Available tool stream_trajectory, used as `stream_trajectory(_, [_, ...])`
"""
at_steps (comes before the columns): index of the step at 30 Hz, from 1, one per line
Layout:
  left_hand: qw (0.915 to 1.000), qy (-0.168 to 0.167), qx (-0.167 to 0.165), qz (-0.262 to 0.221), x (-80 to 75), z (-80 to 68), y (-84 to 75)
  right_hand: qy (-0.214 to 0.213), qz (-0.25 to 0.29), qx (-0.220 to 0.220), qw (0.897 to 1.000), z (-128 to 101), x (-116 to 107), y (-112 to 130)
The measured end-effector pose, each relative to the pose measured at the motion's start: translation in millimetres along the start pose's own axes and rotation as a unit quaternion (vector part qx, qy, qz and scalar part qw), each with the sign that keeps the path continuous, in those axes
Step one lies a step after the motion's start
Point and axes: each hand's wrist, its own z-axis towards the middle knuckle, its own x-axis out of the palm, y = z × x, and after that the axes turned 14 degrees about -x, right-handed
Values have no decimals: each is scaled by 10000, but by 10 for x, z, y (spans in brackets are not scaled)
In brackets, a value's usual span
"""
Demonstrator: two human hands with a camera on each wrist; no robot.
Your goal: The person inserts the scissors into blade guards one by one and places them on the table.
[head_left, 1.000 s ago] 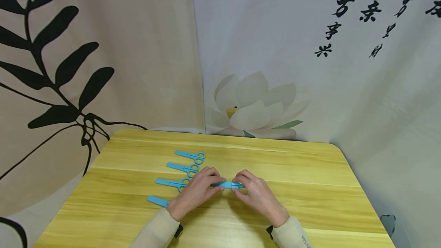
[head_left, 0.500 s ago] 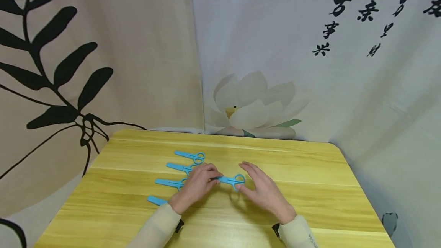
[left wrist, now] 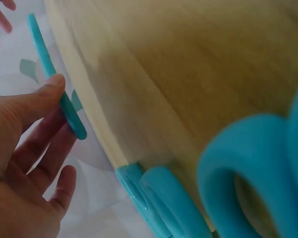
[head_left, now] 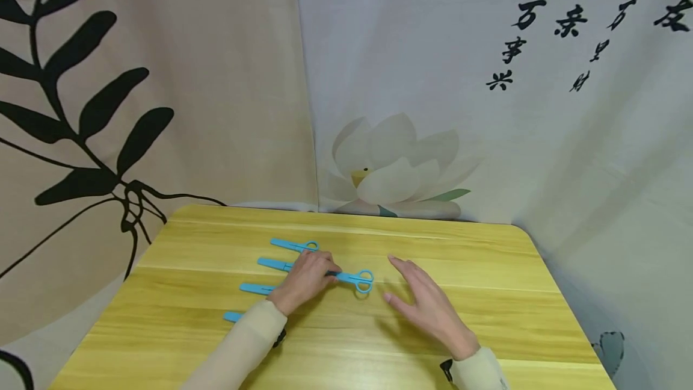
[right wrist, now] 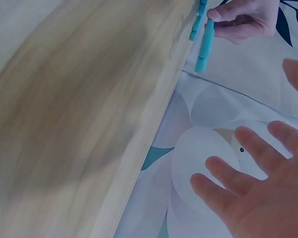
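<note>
My left hand (head_left: 307, 277) pinches a pair of blue scissors (head_left: 357, 280) near the blade end, thumb on one side and fingers on the other. Their two finger loops point right in the head view. Seen from the left wrist, the scissors (left wrist: 43, 47) appear edge-on, held above the wooden table. To the right, my right hand (head_left: 433, 309) hovers with fingers spread and nothing in it; the right wrist view shows its open fingers (right wrist: 253, 153) too. Four is avoided: several more blue scissors (head_left: 287, 244) lie in a slanting column, partly hidden by my left hand and sleeve.
The wooden table (head_left: 433, 251) has its back edge near a curtain (head_left: 238, 107) printed with leaves, a lotus and black characters. Finger loops of the lying scissors (left wrist: 174, 198) stand close below my left wrist camera.
Both hands held the scissors at first. My right hand has let go and drawn away to the right, its fingers spreading. My left hand has carried the scissors leftward and slightly toward the back.
</note>
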Motion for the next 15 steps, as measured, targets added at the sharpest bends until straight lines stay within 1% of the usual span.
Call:
stream_trajectory(9, [9994, 25, -85, 347, 60, 19, 23, -75, -75, -93, 9999, -16, 7, -22])
stream_trajectory(15, [9985, 196, -465, 202, 94, 2, 11, -136, -143, -175, 9997, -12, 15, -17])
